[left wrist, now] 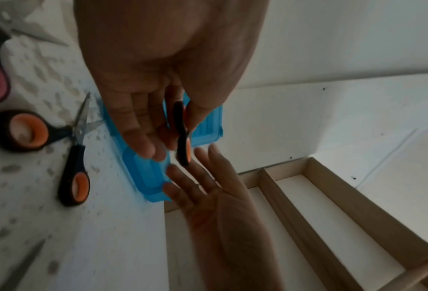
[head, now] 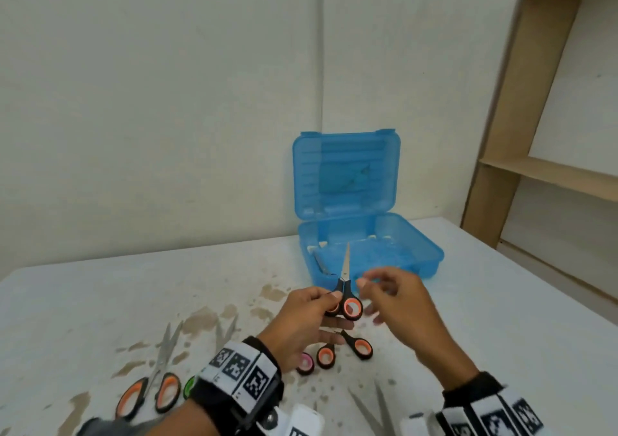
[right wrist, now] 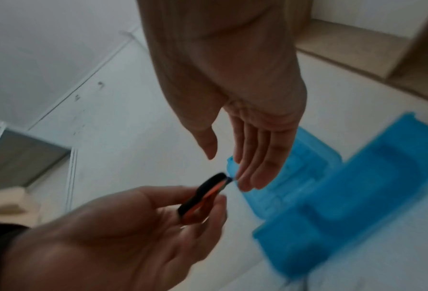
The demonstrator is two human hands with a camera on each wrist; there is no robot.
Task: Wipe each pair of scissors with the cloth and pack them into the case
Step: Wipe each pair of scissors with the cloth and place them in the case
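Scissors [head: 344, 297] sit in your left hand [head: 307, 322], pinched by the orange-lined black handle loops between thumb and fingers, lifted off the table [head: 485, 318] just in front of the open blue case [head: 371, 251]. Your right hand [head: 398, 297] is beside the handles with fingers loose and spread, grasping nothing.

Expect this pair to be light and rigid: steel blades, hard plastic loops. The blades are smooth and likely slick, and the tip is sharp, so keep your hold on the loops or the black shank just above them, never on the edges. A two-finger pinch on one loop may let the pair swing at the pivot; taking both loops would steady it.

Blades are closed, and the long axis runs nearly upright in the head view, tip pointing away from you toward the case, handles toward your body. That heading suits a tip-first slide into the tray.

No cloth is visible in any view, so you cannot tell whether this pair has been wiped. Several more pairs [head: 347, 348] lie on the table near your left wrist.
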